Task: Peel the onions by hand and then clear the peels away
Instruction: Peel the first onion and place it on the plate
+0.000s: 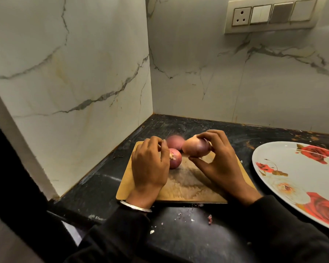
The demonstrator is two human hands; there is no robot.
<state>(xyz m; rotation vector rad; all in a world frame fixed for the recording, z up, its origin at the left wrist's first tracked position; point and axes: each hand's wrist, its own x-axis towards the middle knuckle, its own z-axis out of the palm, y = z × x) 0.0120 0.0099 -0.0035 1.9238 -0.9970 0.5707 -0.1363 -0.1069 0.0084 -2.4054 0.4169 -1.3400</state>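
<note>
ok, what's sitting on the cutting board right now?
Two red onions rest on the cutting board. The right hand holds a third onion above it. The left hand covers part of the board, so anything beneath it is hidden.

Black, scuffed stone countertop [106,188] across the lower frame, bearing a tan wooden cutting board [188,185] at centre, a white oval rose-patterned plate [285,168] at right, and pale scattered scraps [179,217] near the bottom edge.
</note>
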